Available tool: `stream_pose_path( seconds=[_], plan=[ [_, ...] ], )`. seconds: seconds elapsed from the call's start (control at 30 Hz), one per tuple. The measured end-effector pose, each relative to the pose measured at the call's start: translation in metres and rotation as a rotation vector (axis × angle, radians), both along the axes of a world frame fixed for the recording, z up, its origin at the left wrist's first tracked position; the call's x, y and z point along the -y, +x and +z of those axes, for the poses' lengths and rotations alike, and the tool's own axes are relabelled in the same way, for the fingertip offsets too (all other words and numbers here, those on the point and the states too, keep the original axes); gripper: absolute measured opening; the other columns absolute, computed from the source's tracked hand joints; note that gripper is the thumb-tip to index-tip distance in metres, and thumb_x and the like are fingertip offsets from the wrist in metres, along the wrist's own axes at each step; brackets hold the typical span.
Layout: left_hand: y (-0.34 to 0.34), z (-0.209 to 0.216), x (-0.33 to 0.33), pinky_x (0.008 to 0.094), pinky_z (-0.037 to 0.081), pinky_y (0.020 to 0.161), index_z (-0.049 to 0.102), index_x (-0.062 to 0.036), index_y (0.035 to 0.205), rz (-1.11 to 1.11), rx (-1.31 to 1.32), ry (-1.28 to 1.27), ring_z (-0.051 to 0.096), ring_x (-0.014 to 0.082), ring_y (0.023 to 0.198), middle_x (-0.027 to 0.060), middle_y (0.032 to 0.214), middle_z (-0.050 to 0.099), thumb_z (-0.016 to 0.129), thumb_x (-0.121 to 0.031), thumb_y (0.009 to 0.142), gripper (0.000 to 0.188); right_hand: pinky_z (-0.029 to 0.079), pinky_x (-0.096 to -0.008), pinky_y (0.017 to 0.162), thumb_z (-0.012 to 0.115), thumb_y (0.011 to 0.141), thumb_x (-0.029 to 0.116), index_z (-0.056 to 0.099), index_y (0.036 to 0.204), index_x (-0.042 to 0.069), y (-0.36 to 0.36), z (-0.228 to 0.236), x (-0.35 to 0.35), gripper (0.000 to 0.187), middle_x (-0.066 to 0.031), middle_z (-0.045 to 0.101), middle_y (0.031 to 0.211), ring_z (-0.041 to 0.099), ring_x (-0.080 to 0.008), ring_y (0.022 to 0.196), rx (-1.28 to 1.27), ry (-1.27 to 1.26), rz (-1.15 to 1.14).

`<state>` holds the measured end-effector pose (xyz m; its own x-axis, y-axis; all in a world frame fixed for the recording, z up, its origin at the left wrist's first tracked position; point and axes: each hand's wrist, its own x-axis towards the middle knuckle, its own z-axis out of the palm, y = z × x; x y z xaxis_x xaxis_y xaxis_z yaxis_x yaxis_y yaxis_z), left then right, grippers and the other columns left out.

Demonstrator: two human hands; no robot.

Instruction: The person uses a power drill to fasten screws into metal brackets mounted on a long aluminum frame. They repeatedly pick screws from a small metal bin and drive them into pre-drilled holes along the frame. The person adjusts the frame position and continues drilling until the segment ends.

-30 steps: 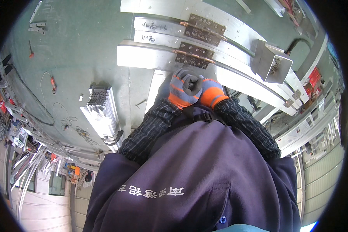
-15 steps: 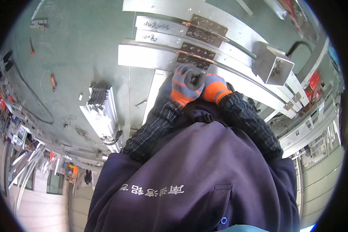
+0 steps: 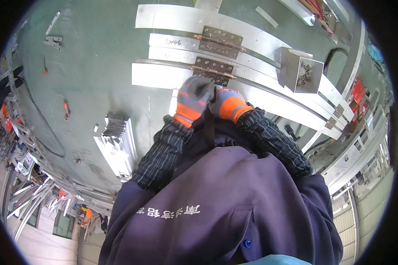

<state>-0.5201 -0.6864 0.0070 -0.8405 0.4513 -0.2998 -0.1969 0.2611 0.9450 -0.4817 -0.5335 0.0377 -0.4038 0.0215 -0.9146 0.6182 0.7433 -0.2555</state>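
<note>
My left hand (image 3: pixel 193 98), in a grey and orange glove, is closed with its fingers curled in front of my waist. Beside it, my right hand (image 3: pixel 227 104), gloved alike, is closed too, and the two nearly touch. A black strap (image 3: pixel 209 130) runs up from my waist to the fingers of both hands, which pinch its upper end. Just beyond the hands, a dark brown hinge (image 3: pixel 213 67) with a copper-coloured pin lies across white metal bars (image 3: pixel 157 76). A second hinge (image 3: pixel 221 42) sits farther off on the neighbouring bars.
An open square metal box (image 3: pixel 289 70) with small fasteners inside stands on the bars at right. Left of me lies a bundle of white profiles (image 3: pixel 117 152) near the green floor (image 3: pixel 97 57). An orange-handled tool (image 3: pixel 66 109) and cables lie farther left.
Both hands have shifted slightly left and apart, and the black strap now shows stretched below them. The bars and hinges appear lower and farther left as the view has moved.
</note>
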Motion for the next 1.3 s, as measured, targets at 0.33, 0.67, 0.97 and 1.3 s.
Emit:
stream_pose_path(
  seconds=[0.33,0.67,0.97,1.3],
  plan=[
    [-0.013,0.076,-0.059,0.0326,0.053,0.1,0.063,-0.0003,0.133,-0.168,-0.07,0.078,0.067,0.0181,0.112,0.0098,0.121,0.072,0.066,-0.011,0.101,0.034,0.056,-0.0466,0.094,0.071,0.081,0.033,0.063,0.122,0.003,0.061,0.027,-0.039,0.051,-0.0229,0.074,0.112,0.071,-0.0406,0.107,-0.194,-0.192,-0.03],
    [0.067,-0.004,-0.373,0.0464,0.054,0.101,0.064,-0.0135,0.134,-1.27,-0.788,-0.583,0.065,0.0349,0.123,0.0164,0.135,0.065,0.049,-0.024,0.104,0.035,0.055,-0.0461,0.095,0.072,0.083,0.039,0.062,0.125,0.005,0.2,0.034,-0.117,0.055,-0.0214,0.074,0.112,0.07,-0.0387,0.11,-0.091,-0.006,-0.273],
    [0.077,-0.063,-0.396,0.0424,0.055,0.101,0.07,-0.0109,0.129,-1.461,-0.811,-0.705,0.068,0.031,0.121,0.013,0.134,0.069,0.049,-0.02,0.103,0.034,0.056,-0.0462,0.095,0.07,0.081,0.032,0.06,0.128,0.007,0.251,0.016,-0.122,0.054,-0.0216,0.075,0.111,0.07,-0.0403,0.108,-0.14,-0.041,-0.488],
    [0.078,-0.046,-0.378,0.0454,0.053,0.105,0.064,-0.0117,0.136,-1.142,-0.585,-0.7,0.068,0.0368,0.119,0.0144,0.134,0.069,0.071,-0.024,0.093,0.046,0.055,-0.047,0.095,0.068,0.082,0.029,0.059,0.137,0.01,0.247,0.021,-0.137,0.06,-0.0239,0.074,0.112,0.069,-0.0424,0.107,-0.191,-0.093,-0.447]
  ],
)
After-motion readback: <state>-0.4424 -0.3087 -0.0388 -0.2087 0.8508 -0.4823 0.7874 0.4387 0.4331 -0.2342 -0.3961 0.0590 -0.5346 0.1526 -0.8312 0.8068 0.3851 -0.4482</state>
